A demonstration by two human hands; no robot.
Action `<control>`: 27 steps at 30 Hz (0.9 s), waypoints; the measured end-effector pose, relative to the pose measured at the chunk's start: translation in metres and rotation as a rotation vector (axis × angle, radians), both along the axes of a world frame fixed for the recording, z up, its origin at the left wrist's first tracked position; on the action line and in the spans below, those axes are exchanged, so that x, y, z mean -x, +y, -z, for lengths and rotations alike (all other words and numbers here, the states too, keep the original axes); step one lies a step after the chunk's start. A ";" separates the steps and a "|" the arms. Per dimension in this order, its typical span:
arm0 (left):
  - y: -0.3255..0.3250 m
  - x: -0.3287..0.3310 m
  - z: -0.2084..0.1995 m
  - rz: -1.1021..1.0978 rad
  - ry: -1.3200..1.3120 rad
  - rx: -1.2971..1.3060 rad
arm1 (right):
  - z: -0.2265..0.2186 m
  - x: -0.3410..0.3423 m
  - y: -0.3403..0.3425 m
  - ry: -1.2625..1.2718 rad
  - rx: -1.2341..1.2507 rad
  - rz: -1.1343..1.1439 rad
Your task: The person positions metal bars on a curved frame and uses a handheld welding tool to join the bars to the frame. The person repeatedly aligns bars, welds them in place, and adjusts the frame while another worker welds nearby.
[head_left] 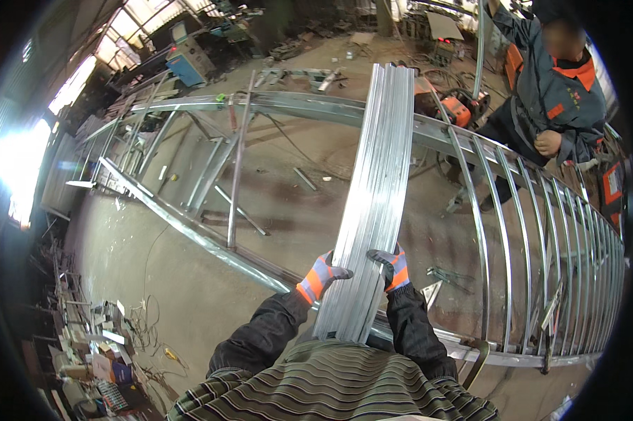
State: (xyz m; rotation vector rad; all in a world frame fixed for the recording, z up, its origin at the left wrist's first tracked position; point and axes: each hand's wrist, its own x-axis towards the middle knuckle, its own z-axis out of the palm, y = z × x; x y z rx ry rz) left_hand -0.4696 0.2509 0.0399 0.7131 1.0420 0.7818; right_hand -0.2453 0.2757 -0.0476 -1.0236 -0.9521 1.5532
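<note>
A bundle of long silvery metal profiles (376,175) stretches away from my waist across the metal frame. My left hand (322,275), in a grey and orange work glove, grips the bundle's left edge with the thumb on top. On the right edge my right hand (392,267), gloved alike, holds it the same way, thumb over the upper face. The fingers of both hands are hidden under the profiles. The far end of the bundle lies over the far rail (295,105) of the frame; whether it touches cannot be told. Its near end is close to my striped apron.
Several parallel metal bars (502,238) span the frame on the right. A co-worker (551,98) in dark clothes stands beyond it, near an orange machine (456,111). A clamp (479,361) sits on the near rail. Boxes and scraps (113,368) lie at lower left, with cables on the floor.
</note>
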 end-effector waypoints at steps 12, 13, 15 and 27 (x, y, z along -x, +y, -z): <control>0.053 0.172 0.020 -0.146 0.019 -0.026 | -0.001 0.180 0.087 0.203 0.138 -0.081; 0.063 0.192 0.024 -0.129 0.019 -0.026 | 0.000 0.198 0.095 0.207 0.171 -0.076; 0.084 0.229 0.031 -0.159 0.024 -0.043 | 0.007 0.238 0.113 0.142 0.151 -0.073; 0.174 0.418 0.037 -0.100 0.036 0.130 | 0.049 0.433 0.201 0.097 0.322 -0.074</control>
